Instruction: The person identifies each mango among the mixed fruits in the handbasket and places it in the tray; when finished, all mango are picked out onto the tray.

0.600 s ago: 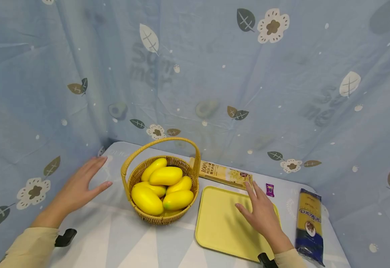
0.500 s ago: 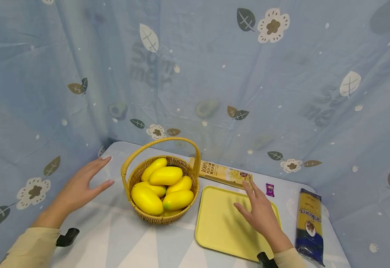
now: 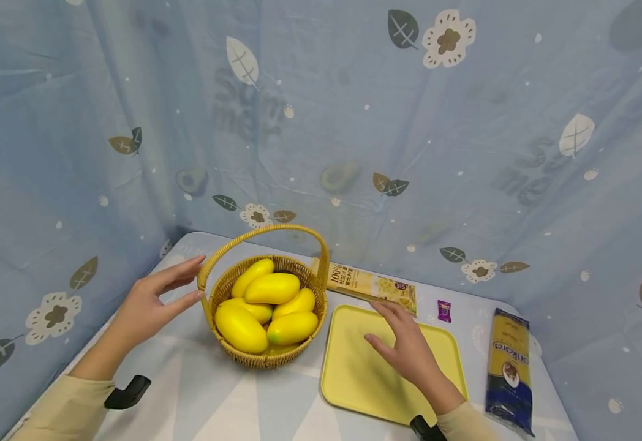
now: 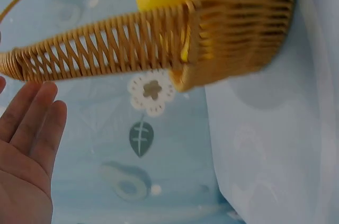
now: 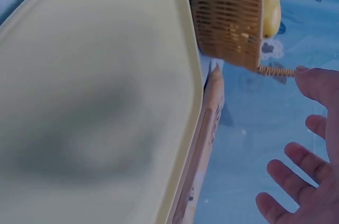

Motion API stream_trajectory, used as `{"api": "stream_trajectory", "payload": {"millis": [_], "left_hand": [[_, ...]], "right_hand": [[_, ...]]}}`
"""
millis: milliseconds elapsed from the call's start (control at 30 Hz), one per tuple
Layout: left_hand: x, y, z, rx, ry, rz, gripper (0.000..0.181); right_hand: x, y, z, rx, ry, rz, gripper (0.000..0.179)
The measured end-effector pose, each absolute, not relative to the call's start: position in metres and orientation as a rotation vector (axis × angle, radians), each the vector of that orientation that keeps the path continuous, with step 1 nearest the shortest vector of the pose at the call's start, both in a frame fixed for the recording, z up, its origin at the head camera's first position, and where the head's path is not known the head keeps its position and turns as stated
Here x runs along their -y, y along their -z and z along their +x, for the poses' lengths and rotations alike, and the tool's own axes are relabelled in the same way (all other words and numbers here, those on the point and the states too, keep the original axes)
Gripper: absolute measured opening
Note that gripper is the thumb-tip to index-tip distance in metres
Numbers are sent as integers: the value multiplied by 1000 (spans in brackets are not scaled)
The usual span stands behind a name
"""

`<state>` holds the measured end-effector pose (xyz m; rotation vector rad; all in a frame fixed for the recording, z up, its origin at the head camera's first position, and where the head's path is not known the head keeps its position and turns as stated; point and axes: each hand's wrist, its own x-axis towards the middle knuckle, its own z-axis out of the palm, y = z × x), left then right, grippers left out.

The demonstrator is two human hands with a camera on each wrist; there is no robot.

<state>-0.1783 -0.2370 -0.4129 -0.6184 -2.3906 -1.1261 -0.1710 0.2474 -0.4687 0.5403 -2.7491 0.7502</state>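
Note:
A wicker basket [image 3: 266, 361] with a tall arched handle [image 3: 268, 229] stands on the table, filled with several yellow mangoes [image 3: 272, 288]. My left hand [image 3: 152, 306] is at the basket's left side, fingers extended, with thumb and fingertips at the foot of the handle; whether they touch it I cannot tell. In the left wrist view the fingers [image 4: 32, 113] lie close by the woven handle. Over the yellow tray [image 3: 348, 380] hovers my right hand [image 3: 409, 346], fingers spread and holding nothing. The right wrist view shows its shadow on the tray.
Behind the tray lies a long pasta packet [image 3: 376, 288]. A small purple-wrapped sweet [image 3: 444, 311] sits to the right of it. Along the table's right edge is a blue and gold packet [image 3: 509, 373]. A patterned curtain [image 3: 321, 122] surrounds the table.
My left hand has moved right, up to the basket handle. The right hand has shifted left over the tray, towards the basket. The basket and packets stay put.

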Motion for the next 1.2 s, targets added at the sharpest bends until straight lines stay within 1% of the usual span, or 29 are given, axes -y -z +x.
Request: {"api": "stream_trajectory", "payload": {"millis": [167,500,800,1200], "left_hand": [[227,410,-180,2346,1148,-654,77],[219,412,-185,2275,1146,-650,70],[216,412,-188,2255,1188,-669,70],[216,414,-188,2239,1241,-694,68]], "right_hand": [[-229,468,-172,2788,-844,560,60],[-188,473,-178,2809,-913,728,54],[-163,475,-188,2793,-1020,852,50],[-137,470,-197,2844,-896,1001,45]]}}
